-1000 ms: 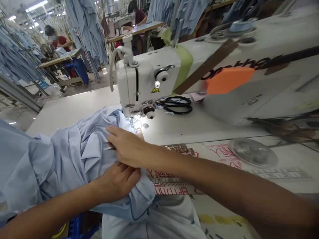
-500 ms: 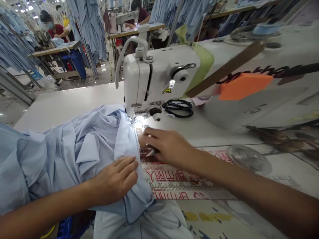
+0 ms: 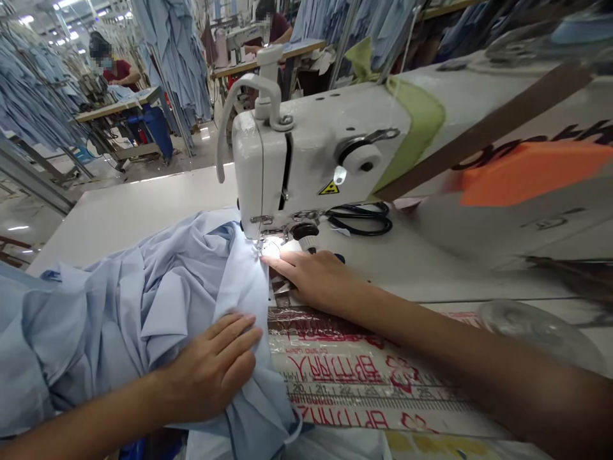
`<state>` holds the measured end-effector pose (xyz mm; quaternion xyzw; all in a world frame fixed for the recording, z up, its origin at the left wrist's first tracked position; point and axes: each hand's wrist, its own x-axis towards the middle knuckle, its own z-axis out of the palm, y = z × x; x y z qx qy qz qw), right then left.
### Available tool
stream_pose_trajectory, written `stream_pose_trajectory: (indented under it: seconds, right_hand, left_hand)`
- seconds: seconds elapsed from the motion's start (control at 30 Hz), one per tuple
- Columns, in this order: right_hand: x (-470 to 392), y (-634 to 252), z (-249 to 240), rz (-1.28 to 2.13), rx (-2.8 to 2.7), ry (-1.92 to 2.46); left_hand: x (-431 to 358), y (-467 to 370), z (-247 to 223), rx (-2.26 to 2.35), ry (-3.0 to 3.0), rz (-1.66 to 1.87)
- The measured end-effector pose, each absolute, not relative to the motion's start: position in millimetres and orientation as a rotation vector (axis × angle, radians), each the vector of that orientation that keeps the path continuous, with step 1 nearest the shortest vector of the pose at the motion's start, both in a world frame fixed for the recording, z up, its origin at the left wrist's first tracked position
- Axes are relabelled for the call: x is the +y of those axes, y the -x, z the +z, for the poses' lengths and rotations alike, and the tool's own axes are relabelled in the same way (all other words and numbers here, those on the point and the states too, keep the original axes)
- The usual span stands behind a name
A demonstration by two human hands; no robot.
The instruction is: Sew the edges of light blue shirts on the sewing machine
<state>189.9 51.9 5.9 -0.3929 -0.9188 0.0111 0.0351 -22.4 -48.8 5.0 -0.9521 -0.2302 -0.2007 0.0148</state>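
Observation:
A light blue cloth garment piece lies bunched on the sewing table, its smooth right edge running under the presser foot of a white sewing machine. My left hand rests flat on the cloth near that edge, fingers stretched forward. Close beside the needle, my right hand touches the cloth edge with its fingertips. From beneath its palm pokes the pointed metal tip of what look like thread snips; their handle is hidden by the hand.
A measuring tape strip with red print covers the table's front. Black cable lies coiled behind the machine head. A clear round dish sits at right. Other people work at sewing tables farther back, among hanging blue garments.
My right hand has moved up toward the needle, its fingers straightening onto the cloth edge. My left hand stays on the cloth. The view has shifted slightly closer.

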Motion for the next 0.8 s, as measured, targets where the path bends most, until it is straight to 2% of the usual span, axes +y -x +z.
stream_pose_trajectory:
  seconds: [0.47,0.7,0.8]
  right_hand:
    - [58,-193,2,-0.004,-2.811,1.337]
    - [77,-193,10,0.145,-2.764,1.588]
    - [81,-193,15,0.256,-2.650,1.496]
  left_hand:
    - [-50,21,6,-0.635,2.993,-0.569]
    - [-48,22,7,-0.607,2.977,-0.520]
    - [-48,22,6,-0.616,2.987,-0.503]
